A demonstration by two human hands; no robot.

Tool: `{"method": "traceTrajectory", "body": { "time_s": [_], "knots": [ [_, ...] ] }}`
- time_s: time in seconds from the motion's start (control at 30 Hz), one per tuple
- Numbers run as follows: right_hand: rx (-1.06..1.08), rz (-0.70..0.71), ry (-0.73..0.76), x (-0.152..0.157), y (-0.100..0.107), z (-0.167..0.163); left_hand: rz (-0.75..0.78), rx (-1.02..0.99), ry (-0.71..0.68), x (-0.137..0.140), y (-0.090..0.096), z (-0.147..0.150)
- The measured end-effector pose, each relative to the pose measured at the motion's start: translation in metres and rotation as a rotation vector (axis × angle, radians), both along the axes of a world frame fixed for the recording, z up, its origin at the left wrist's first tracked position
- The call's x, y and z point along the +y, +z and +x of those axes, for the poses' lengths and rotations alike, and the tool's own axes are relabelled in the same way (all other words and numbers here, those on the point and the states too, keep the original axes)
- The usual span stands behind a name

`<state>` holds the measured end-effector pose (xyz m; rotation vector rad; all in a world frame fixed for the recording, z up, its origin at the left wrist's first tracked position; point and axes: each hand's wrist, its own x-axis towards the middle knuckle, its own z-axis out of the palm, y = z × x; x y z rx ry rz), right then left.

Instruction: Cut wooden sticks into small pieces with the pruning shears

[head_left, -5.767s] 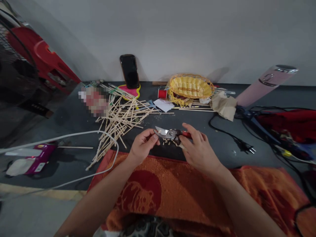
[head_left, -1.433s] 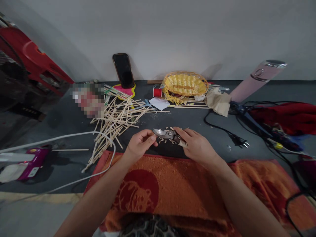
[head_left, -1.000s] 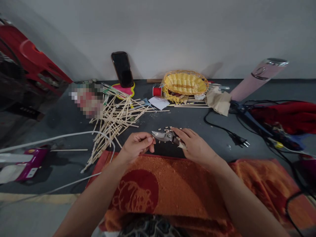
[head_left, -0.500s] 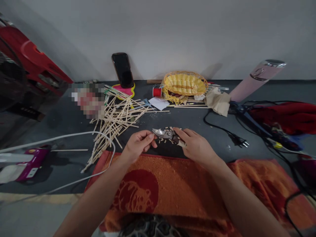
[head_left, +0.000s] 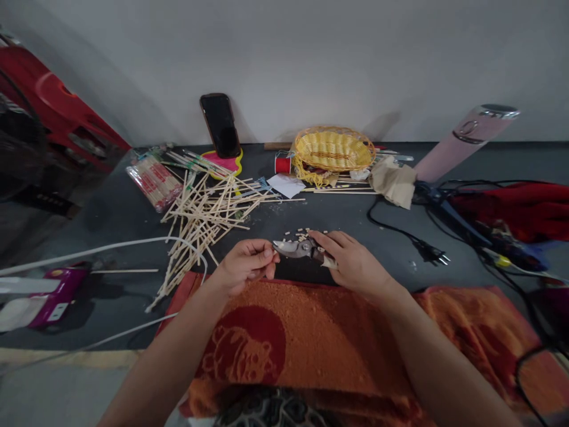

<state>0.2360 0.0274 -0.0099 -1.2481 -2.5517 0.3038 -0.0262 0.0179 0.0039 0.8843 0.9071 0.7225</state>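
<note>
My right hand (head_left: 353, 264) grips a pair of metal pruning shears (head_left: 297, 248), blades pointing left. My left hand (head_left: 246, 267) is pinched just left of the blade tips, fingers curled as if on a small stick piece; the piece itself is too small to make out. Several short cut bits of stick (head_left: 303, 232) lie on the dark floor behind the shears. A loose pile of thin wooden sticks (head_left: 208, 216) spreads to the left of my hands. An orange towel (head_left: 311, 344) covers my lap under both forearms.
A yellow woven basket (head_left: 333, 150), red thread spool (head_left: 281, 165), phone (head_left: 220, 125) leaning on the wall, and packaged sticks (head_left: 153, 181) sit at the back. A white cable (head_left: 111, 246) curves at left; black cord with plug (head_left: 427, 252), pink bottle (head_left: 462, 143) and red cloth (head_left: 520, 209) lie right.
My left hand has drawn slightly back toward me and pinched tighter beside the blade tips. The shears stay in my right hand, barely shifted.
</note>
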Motion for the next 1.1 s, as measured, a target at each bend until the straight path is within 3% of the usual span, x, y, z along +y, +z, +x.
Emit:
{"method": "traceTrajectory", "body": {
  "time_s": [0.27, 0.53, 0.6, 0.83, 1.1],
  "knots": [
    [-0.058, 0.016, -0.03, -0.004, 0.003, 0.002, -0.033, -0.016, 0.016, 0.001, -0.004, 0.005],
    [-0.062, 0.001, -0.079, 0.0, -0.004, 0.003, 0.317, 0.268, 0.229, 0.0, -0.015, 0.013],
    [-0.044, -0.015, -0.05, 0.001, -0.005, 0.002, 0.289, 0.249, 0.205, 0.0, -0.013, 0.01],
    [0.012, -0.026, 0.004, 0.002, -0.002, 0.004, -0.033, -0.076, -0.033, 0.0, -0.002, -0.002],
    [-0.014, -0.016, 0.004, 0.002, 0.0, 0.006, -0.093, -0.168, -0.084, 0.001, -0.005, -0.003]
  ]
}}
